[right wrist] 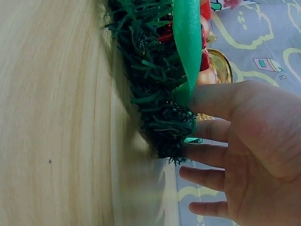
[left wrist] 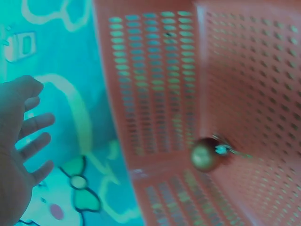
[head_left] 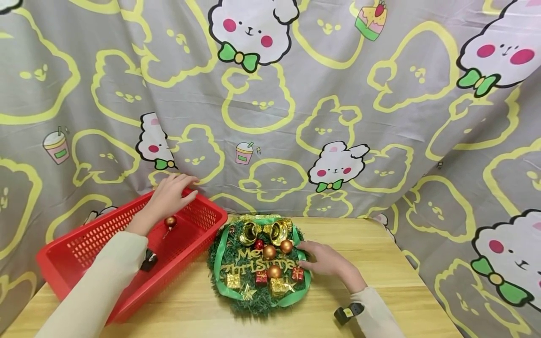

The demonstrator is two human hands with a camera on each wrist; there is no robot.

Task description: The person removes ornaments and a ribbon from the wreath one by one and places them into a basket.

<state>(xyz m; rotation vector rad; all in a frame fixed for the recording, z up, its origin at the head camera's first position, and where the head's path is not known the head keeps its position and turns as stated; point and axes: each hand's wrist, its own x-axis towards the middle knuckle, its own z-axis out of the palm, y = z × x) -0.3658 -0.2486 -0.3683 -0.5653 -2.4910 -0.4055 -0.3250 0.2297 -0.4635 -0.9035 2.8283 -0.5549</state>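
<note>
My left hand (head_left: 172, 196) is over the far side of the red plastic basket (head_left: 101, 234), its fingers loosely bent and holding nothing. In the left wrist view its fingers are spread apart beside the basket wall. A copper-coloured ball ornament (head_left: 170, 221) with a small hanger lies inside the basket. The green tinsel Christmas wreath (head_left: 253, 306) lies flat on the table, decorated with golden bells (head_left: 279, 232), copper balls, small gift boxes, gold lettering and a green ribbon (head_left: 219, 256). At the wreath's right edge, the extended fingers of my right hand (head_left: 328, 259) touch the ribbon and tinsel.
Both things stand on a light wooden table (head_left: 363, 244), the basket slanting at the left close against the wreath. Behind hangs a grey curtain (head_left: 270, 183) with cartoon animals. A black device (head_left: 348, 312) is strapped to my right wrist.
</note>
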